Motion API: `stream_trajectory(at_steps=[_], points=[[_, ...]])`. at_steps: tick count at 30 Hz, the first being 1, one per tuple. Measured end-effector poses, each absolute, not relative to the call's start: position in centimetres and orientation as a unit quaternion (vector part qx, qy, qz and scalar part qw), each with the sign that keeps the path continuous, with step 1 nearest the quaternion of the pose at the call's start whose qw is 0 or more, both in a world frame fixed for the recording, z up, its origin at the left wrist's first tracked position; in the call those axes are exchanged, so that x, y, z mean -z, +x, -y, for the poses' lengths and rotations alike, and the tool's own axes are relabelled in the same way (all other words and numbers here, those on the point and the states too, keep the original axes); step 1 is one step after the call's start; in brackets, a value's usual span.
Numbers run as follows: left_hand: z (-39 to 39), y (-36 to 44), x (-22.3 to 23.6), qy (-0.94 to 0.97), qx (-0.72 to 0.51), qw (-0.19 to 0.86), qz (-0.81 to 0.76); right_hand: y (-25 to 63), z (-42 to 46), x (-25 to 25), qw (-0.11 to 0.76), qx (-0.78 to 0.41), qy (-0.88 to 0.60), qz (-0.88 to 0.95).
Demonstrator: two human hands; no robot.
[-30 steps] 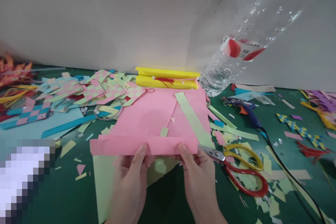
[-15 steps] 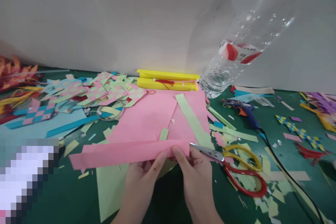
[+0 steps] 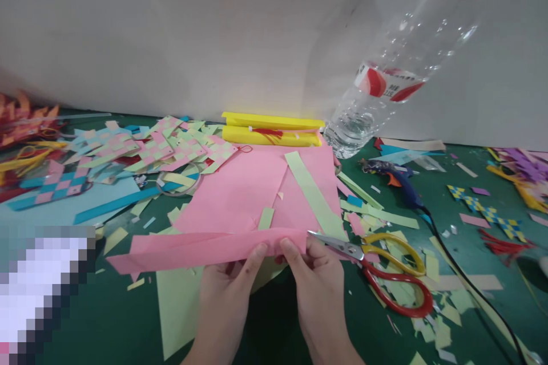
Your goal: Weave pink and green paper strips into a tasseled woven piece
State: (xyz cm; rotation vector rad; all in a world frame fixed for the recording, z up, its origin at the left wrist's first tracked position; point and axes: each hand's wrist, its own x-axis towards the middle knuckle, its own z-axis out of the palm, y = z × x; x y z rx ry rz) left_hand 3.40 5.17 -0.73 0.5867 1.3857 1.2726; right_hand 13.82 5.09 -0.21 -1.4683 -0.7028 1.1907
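Both hands pinch a long folded strip of pink paper, held level above the table. My left hand grips it near the middle, thumb on top and fingers behind. My right hand is closed on the strip's right end, thumb pressing the front. The strip's left end is loose and its layers fan apart. Scissors with one yellow and one red handle lie just right of my right hand, their tip by the strip's end. Behind the strip, a pink paper sheet carries a pale green paper strip.
Woven paper pieces pile at the back left. A tilted plastic bottle stands at the back right, near a glue gun with a black cord. Yellow folded paper lies by the wall. Paper scraps litter the right. A pixelated bright object is at left.
My left hand has slid slightly left along the pink strip, and its thumb is a little farther from the right thumb. The view has shifted slightly; the scissors have not moved.
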Motion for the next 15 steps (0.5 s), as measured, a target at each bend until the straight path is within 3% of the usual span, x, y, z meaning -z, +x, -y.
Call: stream_trajectory(at_steps=[15], points=[[-5.27,3.38,0.31,0.252,-0.511,0.523,-0.634,13.94,-5.16,0.38,0.542,-0.499,-0.605,0.300]])
